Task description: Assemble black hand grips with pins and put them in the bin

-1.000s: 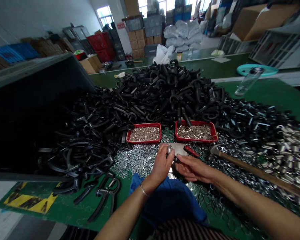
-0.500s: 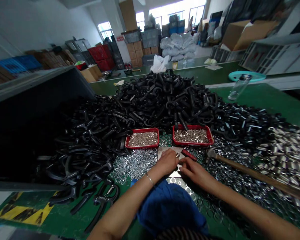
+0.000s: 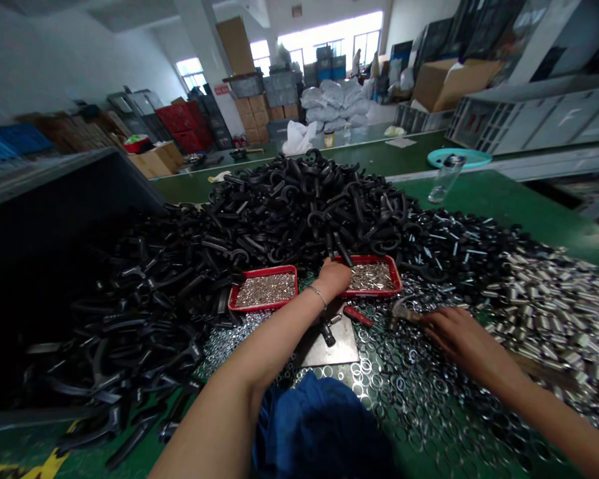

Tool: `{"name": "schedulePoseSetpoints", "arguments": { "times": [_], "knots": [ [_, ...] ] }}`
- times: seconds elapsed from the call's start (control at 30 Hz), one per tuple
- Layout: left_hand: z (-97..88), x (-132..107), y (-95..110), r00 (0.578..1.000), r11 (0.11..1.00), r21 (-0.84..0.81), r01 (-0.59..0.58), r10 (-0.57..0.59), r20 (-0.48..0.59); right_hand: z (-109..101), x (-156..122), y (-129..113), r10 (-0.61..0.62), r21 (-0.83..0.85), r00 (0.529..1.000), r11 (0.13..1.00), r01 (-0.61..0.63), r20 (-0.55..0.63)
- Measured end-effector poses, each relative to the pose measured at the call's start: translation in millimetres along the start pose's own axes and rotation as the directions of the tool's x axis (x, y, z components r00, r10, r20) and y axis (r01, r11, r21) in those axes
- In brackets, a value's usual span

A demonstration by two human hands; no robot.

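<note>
1 hammer (image 3: 404, 313) gripped in R hand (image 3: 454, 332), L hand (image 3: 335, 275) @ tray (image 3: 397, 278), can't tell grip

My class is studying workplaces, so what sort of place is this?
Probably a factory's hand-assembly workshop: a big heap of black handle-shaped parts, red trays of small metal pieces, and a wooden-handled hammer, all on a green workbench.

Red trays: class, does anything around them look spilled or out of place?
Yes: a black handle from the pile overhangs the right red tray, looking askew; loose metal rings lie scattered across the green bench, uncontained, as if spilled.
</note>
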State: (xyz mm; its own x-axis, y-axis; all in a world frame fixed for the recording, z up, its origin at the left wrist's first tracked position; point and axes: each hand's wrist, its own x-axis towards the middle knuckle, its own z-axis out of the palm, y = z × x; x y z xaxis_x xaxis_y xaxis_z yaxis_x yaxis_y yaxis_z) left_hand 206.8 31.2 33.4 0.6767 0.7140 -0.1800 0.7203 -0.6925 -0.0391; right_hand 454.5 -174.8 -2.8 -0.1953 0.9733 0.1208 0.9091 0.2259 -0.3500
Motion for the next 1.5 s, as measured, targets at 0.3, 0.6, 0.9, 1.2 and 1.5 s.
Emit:
{"name": "schedulePoseSetpoints", "arguments": {
  "times": [0.3, 0.6, 0.9, 1.2, 1.5],
  "knots": [
    [8.5, -2, -4, 0.998, 0.999, 0.02, -0.044, 0.045, -0.033, 13, -1, 34, -0.033, -0.102, 0.999, 0.994, 0.033, 0.005],
    [18.2, -5, -13, 0.987, 0.994, -0.024, -0.107, 0.103, -0.121, -17, -16, -29, 0.039, 0.19, 0.992, 0.98, -0.062, 0.12],
    [22.1, -6, -12, 0.986, 0.996, -0.063, -0.067, 0.056, -0.157, 3, 4, -54, 0.1, 0.163, 0.989, 0.98, -0.117, 0.11],
    [23.5, -2, -8, 0.988, 0.992, -0.109, -0.06, 0.044, -0.15, 8, -20, -84, 0.349, 0.654, 0.849, 0.542, -0.528, 0.396],
    [21.3, -39, -17, 0.894, 0.822, -0.558, -0.11, -0.164, -0.417, 16, -9, -100, 0.305, 0.846, 0.885, 0.3, -0.441, 0.353]
  ]
}}
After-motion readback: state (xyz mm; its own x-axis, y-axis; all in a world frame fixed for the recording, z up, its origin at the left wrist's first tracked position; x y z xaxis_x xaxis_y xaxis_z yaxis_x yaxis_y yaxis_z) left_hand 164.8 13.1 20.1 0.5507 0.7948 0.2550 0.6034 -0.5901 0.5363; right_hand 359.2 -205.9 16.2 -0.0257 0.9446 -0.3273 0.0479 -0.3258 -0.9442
